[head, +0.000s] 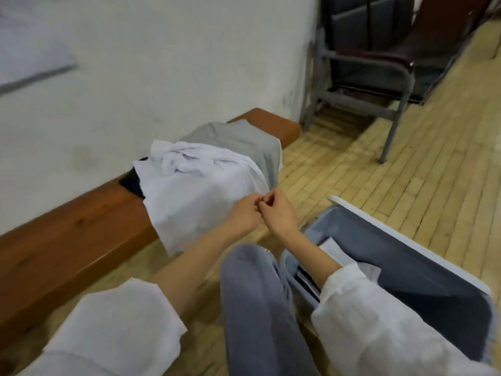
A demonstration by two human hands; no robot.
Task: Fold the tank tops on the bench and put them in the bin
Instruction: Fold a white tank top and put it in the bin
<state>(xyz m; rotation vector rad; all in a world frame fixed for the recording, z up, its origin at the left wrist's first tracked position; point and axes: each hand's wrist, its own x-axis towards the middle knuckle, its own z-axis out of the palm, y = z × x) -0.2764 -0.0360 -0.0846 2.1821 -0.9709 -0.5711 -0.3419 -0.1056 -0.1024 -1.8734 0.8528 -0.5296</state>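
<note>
White wall [168, 50] was scuffed near the corner. Floor [406, 180] was pale wood strips. Grey metal-framed chair [379, 77] with a dark red seat stood at top right. Light was flat; frame was blurry.

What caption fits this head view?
Both hands pinch the white tank top's edge on the bench, bin alongside.

Three garments are counted on one wooden bench [67, 234] — a white tank top [200, 196] touching the left hand [244, 215], a grey one [244, 142] beyond both hands, a black one [132, 181] mostly hidden. Two hands are seen, the right hand [279, 213] included. One bin [406, 229] lies beside it — and one chair [379, 69] well beyond.
</note>
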